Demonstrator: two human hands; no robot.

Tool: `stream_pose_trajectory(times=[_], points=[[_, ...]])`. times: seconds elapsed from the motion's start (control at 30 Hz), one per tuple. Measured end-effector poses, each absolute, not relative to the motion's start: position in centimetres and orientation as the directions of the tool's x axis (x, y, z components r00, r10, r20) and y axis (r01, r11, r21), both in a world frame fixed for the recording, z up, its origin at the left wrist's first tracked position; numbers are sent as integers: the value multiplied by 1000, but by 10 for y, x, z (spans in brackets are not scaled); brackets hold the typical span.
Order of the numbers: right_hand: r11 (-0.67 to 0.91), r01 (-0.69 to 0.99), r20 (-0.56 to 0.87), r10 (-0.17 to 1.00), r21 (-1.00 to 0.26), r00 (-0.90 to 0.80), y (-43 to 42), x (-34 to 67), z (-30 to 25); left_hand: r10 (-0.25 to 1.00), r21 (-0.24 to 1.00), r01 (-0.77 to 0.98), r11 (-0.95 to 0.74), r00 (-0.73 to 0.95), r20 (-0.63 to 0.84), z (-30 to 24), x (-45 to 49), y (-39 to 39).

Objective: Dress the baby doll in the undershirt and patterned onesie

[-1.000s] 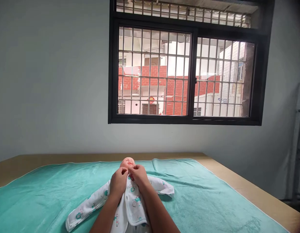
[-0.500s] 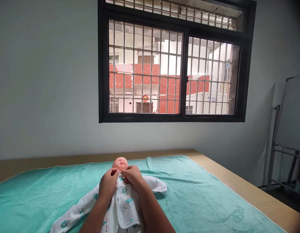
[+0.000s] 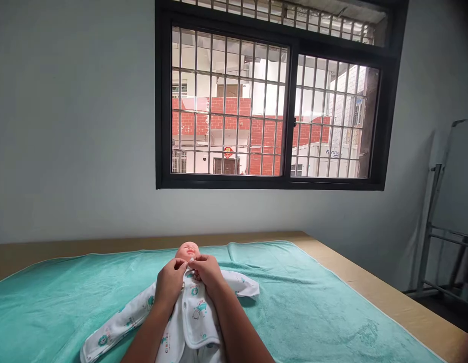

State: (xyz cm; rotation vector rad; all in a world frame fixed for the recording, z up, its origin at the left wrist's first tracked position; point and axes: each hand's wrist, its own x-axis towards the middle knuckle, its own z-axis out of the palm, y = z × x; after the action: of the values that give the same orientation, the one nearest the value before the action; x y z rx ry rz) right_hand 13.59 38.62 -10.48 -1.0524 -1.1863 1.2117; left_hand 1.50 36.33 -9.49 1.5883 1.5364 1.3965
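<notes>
Here, pinching shirt [image 3: 198, 315] on doll [image 3: 188, 249], left hand [image 3: 170, 283] and right hand [image 3: 207, 272] in closed grip, forearms [image 3: 236, 322] over doll, blanket [image 3: 313, 312] beneath, window [image 3: 290, 101] beyond.

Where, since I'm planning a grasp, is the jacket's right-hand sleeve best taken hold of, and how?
Probably by the cuff, coming from the right: the sleeve stretches that way across the blanket, its end is free, and the shadow beneath suggests a slightly raised edge to pinch. The right hand crowds the inner end.
</notes>
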Motion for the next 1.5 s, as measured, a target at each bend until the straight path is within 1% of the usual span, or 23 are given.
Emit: stream_pose_trajectory(times=[0.13,0.47,0.67,0.87,1.1,1.3,1.4,1.5], points=[[86,-99,89,996,-991,-21,386,136,-105,939,912,358,-201,-195,284,-96,14,365],[80,-156,84,996,-985,-19,382,136,-103,924,907,340,-248,-197,327,-97,17,366],[54,-241,75,994,-969,-82,384,141,-103,941,942,241,-235,-186,282,-91,14,360],[16,-265,44,994,-964,-100,386,143,-103,949,970,137,-201,-217,227,-91,16,357],[46,-223,74,990,-974,-118,384,143,-103,954,979,76,-187,-223,200,-94,15,362],[123,-172,148,979,-977,-140,379,142,-102,965,981,19,-194,-177,194,-100,14,369],[158,-153,182,971,-975,-158,379,142,-103,969,981,17,-194,-152,195,-98,13,369],[172,-133,194,965,-976,-178,381,143,-105,969,979,51,-197,-143,202,-92,12,365]])
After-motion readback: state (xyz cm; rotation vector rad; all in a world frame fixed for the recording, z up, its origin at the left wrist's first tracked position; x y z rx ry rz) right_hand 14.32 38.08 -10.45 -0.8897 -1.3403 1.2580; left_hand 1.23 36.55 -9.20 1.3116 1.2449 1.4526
